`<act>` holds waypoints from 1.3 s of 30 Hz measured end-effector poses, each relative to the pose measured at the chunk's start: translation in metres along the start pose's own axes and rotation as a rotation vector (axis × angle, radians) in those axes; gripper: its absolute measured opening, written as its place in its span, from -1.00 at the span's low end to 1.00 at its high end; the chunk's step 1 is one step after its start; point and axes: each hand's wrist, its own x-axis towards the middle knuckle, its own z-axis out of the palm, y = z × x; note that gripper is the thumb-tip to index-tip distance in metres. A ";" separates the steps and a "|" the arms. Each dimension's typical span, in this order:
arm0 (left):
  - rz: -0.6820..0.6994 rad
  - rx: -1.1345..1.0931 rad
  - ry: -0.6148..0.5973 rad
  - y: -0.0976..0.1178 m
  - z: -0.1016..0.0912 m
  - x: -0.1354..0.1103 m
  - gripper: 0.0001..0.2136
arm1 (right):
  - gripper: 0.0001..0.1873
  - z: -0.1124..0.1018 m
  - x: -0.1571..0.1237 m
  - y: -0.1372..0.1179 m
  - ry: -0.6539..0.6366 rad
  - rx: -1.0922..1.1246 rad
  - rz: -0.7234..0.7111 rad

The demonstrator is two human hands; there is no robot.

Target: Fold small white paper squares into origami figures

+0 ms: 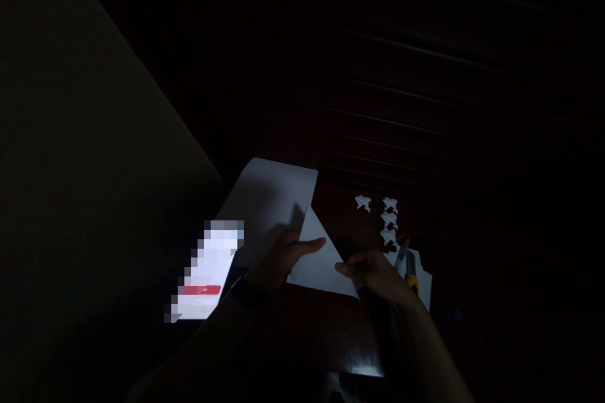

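Observation:
A white sheet of paper (317,267), folded to a triangle, is held between both hands above the dark table. My left hand (278,258), with a dark band at the wrist, grips its left side, thumb lying across the top face and fingers hidden behind. Thumb and fingers of my right hand (371,271) pinch the slanting right edge near the lower corner. Behind the left hand lies a larger white sheet (278,192), partly in shadow.
Several small folded paper figures (389,220) stand at the right, one (363,203) apart from the column. Near the right wrist, a pen (402,256) and a yellow-and-black cutter (412,277) lie on white paper (425,286). At left glows a blurred screen (205,277). The room is dark.

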 end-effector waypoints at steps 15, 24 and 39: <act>-0.023 0.030 0.163 0.002 -0.007 0.004 -0.81 | -0.58 -0.004 -0.001 0.003 -0.073 -0.143 -0.053; -0.029 0.036 0.153 -0.004 -0.010 0.008 -0.80 | -0.61 -0.002 -0.002 0.003 -0.079 -0.139 -0.003; 0.001 0.183 0.155 0.002 -0.014 0.005 -0.75 | -0.66 -0.006 -0.003 0.005 -0.182 -0.312 -0.022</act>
